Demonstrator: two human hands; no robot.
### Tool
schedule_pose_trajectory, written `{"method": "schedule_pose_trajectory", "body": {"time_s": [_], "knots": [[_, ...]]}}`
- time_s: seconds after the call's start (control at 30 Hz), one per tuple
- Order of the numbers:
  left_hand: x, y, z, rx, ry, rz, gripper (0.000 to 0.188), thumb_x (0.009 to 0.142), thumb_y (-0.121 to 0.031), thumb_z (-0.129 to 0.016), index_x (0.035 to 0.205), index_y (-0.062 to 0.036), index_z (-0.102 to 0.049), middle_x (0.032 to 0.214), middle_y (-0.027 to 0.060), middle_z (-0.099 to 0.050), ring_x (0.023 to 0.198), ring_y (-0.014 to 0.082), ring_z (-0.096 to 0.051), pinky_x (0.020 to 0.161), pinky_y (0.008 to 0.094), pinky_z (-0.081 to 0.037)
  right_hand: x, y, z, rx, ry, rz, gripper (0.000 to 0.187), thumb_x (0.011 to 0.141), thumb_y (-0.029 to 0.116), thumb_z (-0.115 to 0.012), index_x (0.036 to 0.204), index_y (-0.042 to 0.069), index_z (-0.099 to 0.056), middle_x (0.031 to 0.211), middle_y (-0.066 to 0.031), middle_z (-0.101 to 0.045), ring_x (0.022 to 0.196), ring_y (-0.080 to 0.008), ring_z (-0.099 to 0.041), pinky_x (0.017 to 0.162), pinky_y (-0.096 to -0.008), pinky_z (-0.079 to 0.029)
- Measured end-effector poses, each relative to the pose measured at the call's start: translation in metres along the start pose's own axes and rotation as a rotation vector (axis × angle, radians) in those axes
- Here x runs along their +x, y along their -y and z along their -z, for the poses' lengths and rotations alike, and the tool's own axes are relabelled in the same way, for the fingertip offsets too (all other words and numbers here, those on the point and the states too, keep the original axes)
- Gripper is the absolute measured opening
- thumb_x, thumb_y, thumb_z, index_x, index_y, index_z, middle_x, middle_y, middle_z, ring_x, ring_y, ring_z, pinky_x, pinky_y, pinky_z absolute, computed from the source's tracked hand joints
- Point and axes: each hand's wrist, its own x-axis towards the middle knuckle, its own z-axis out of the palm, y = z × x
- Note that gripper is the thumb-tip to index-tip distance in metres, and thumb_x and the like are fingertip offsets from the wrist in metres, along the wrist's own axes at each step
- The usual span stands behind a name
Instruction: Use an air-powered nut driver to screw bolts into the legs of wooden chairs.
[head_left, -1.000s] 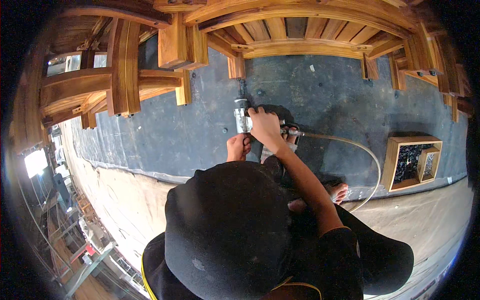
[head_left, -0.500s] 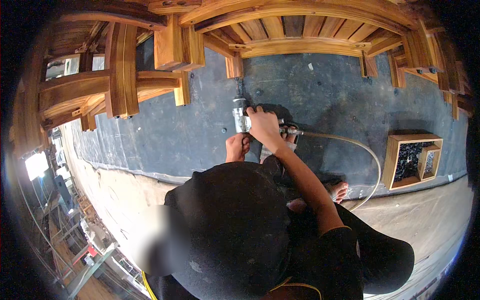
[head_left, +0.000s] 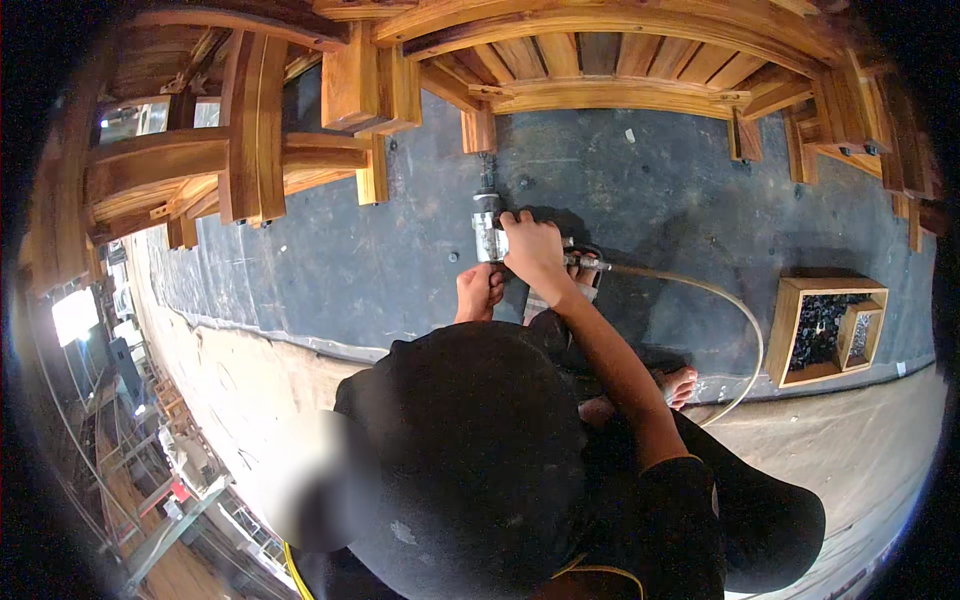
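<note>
A silver and black air impact wrench (head_left: 488, 240) points away from me, its long bit reaching the foot of a wooden leg (head_left: 478, 132). Over its body and handle side lies my right hand (head_left: 533, 247), closed on it, fingers curled across the top. My left hand (head_left: 479, 292) is a closed fist touching the rear end of the wrench; whatever its fingers enclose is hidden. From the handle, a pale air hose (head_left: 715, 287) curves right and back toward my foot.
Slatted wooden furniture (head_left: 620, 95) lies along the far side, with more wooden frames (head_left: 255, 130) at left. A wooden box (head_left: 790, 335) of small dark hardware sits on the dark mat (head_left: 330, 290) at right. Bare feet (head_left: 676, 385) rest near the hose.
The whole view has shifted slightly, and the furniture appears a little farther right. Both hands and the wrench keep their places at the leg.
</note>
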Motion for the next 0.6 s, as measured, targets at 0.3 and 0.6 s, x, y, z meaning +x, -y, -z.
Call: {"method": "schedule_pose_trajectory", "body": {"time_s": [0.3,0.6], "knots": [[-0.012,0.012,0.019,0.282,0.088,-0.117,0.026,0.089,-0.018,-0.051,0.080,0.0008,-0.066,0.055,-0.0012,-0.046,0.043,0.0066,-0.038,0.038,0.0236,-0.026,-0.019,-0.002,0.023,-0.065,0.078,-0.002,0.038,0.066,0.014,-0.063,0.103,0.010,-0.055,0.093,-0.0120,-0.060,0.079,-0.0316,-0.063,0.070,-0.0428,-0.050],[0.024,-0.044,0.086,0.796,-0.617,-0.381,0.045,0.088,-0.040,-0.054,0.071,0.0005,-0.067,0.053,0.0171,-0.057,0.052,0.0276,-0.059,0.053,0.0393,-0.046,-0.016,-0.027,0.090,-0.057,-0.007,-0.054,0.052,0.061,0.015,-0.065,0.112,0.011,-0.054,0.099,-0.0146,-0.061,0.085,-0.0355,-0.063,0.072,-0.0452,-0.051]]}}
